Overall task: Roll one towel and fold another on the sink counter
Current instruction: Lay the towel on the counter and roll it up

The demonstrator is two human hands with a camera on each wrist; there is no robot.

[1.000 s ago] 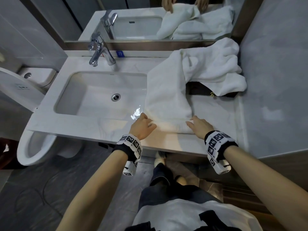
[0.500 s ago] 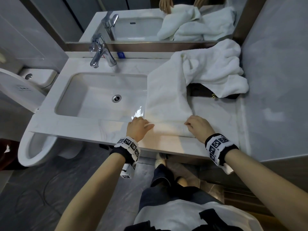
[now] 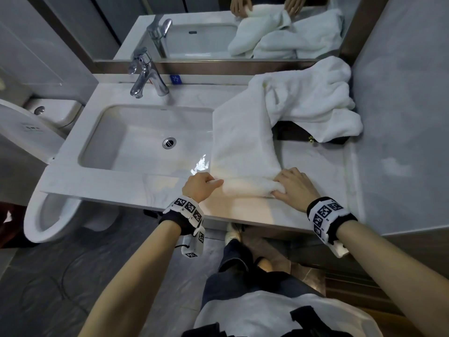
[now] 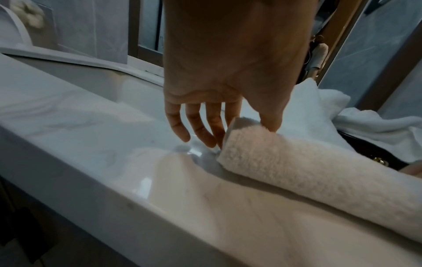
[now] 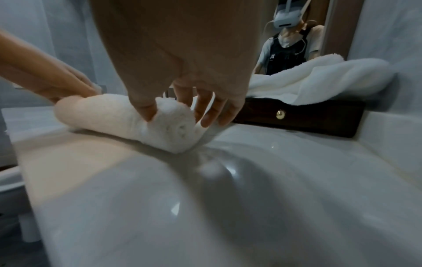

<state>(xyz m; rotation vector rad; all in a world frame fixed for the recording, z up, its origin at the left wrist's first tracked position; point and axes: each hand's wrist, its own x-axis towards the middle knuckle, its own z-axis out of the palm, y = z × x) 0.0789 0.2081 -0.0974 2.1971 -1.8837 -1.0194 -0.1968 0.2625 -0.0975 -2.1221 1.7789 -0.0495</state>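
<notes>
Towel (image 3: pixel 243 142) lies lengthwise on counter (image 3: pixel 315 166) right of sink (image 3: pixel 145 142), near end already coiled into short roll (image 3: pixel 247 187) by front edge, so rest can feed in. My left hand (image 3: pixel 200 187) pinches roll's left end, thumb on top, fingers behind. My right hand (image 3: pixel 294 188) curls round right end, thumb pressing in. Second towel (image 3: pixel 315 100) heaped at back over dark box (image 5: pixel 297 115), waiting for fold.

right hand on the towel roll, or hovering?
Touching. The right wrist view shows the right hand with its thumb pressed into the roll end.
</notes>
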